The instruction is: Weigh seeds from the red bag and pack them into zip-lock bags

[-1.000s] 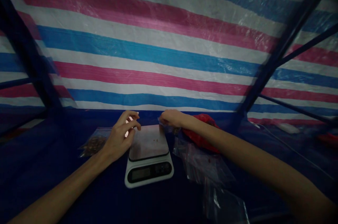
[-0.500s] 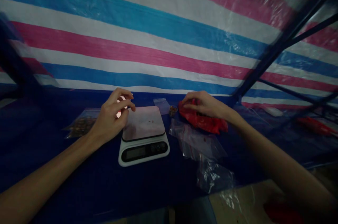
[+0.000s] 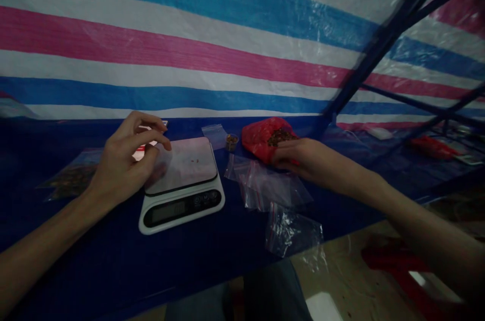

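My left hand (image 3: 127,152) hovers at the left edge of the kitchen scale (image 3: 185,167), fingers curved and apart, nothing visible between them. A few tiny brown bits lie on the scale's plate; its display is too dim to read. At the near side of a red plastic bag (image 3: 261,137) is my right hand (image 3: 301,157), its fingers curled round the bag's edge, the fingertips partly hidden. Dried brown-green plant bits (image 3: 280,136) show in the bag's mouth. Beside it stands a small clear cup (image 3: 231,142) with similar bits inside.
Clear zip bags (image 3: 265,184) lie in front of the red bag, with crumpled ones (image 3: 291,232) by the table edge. A filled zip bag (image 3: 74,174) rests at far left. Behind my left hand is a lit phone-like screen (image 3: 142,149). A blue frame post (image 3: 352,78) rises at right.
My right hand has moved from above the red bag to its near side, and the bag's mouth now shows. My left hand keeps its pose by the scale. The view has shifted.
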A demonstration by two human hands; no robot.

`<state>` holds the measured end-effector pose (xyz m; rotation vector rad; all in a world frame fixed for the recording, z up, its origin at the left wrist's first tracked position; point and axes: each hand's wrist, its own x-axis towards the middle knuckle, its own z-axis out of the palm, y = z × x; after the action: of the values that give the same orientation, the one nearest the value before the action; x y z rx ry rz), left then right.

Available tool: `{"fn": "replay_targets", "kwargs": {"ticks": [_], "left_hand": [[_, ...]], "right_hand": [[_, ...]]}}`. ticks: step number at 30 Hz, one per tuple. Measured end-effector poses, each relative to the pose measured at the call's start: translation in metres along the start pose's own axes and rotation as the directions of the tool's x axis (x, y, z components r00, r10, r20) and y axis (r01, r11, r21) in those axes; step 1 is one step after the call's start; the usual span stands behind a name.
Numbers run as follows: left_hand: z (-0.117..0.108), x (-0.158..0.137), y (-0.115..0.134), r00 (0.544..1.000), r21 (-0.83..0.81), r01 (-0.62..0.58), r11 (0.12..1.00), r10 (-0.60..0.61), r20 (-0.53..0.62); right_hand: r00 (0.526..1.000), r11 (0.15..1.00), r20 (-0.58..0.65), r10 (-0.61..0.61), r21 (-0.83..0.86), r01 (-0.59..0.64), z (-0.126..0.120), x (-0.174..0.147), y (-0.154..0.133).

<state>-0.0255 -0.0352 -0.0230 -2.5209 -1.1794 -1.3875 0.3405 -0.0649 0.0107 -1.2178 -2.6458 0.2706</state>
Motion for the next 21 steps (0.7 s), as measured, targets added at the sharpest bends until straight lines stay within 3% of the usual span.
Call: {"fn": "replay_targets", "kwargs": {"ticks": [4, 7, 10, 13, 16, 19, 21], "left_hand": [[0.000, -0.001, -0.010, 1.000, 0.004, 0.008, 1.000, -0.008, 0.008], [-0.001, -0.002, -0.017, 0.999, 0.005, 0.034, 0.999, -0.034, 0.011], [-0.002, -0.003, -0.020, 0.999, -0.003, 0.038, 0.999, -0.038, 0.013], [0.000, -0.003, -0.020, 0.999, -0.030, 0.037, 0.999, -0.037, -0.008], [0.003, -0.002, -0.016, 0.998, -0.036, 0.055, 0.998, -0.055, 0.011], [0.005, -0.002, -0.011, 0.998, -0.054, 0.059, 0.997, -0.058, 0.032], [0.005, -0.002, -0.007, 0.998, -0.060, 0.058, 0.996, -0.057, 0.034]], "right_hand": [[0.990, 0.993, -0.131, -0.045, -0.111, 0.030, -0.013, 0.052, -0.004], [0.991, 0.966, -0.120, -0.067, -0.256, 0.035, -0.006, 0.088, -0.008], [0.994, 0.936, -0.104, -0.021, -0.351, -0.017, 0.003, 0.097, -0.015], [0.983, 0.930, -0.181, 0.027, -0.357, -0.091, 0.005, 0.064, -0.035], [0.977, 0.959, -0.212, 0.018, -0.271, -0.076, 0.009, 0.000, -0.066], [0.983, 0.965, -0.163, -0.085, -0.260, 0.040, 0.032, -0.070, -0.086], [0.960, 0.942, -0.250, -0.126, -0.334, 0.036, 0.056, -0.109, -0.085]]}}
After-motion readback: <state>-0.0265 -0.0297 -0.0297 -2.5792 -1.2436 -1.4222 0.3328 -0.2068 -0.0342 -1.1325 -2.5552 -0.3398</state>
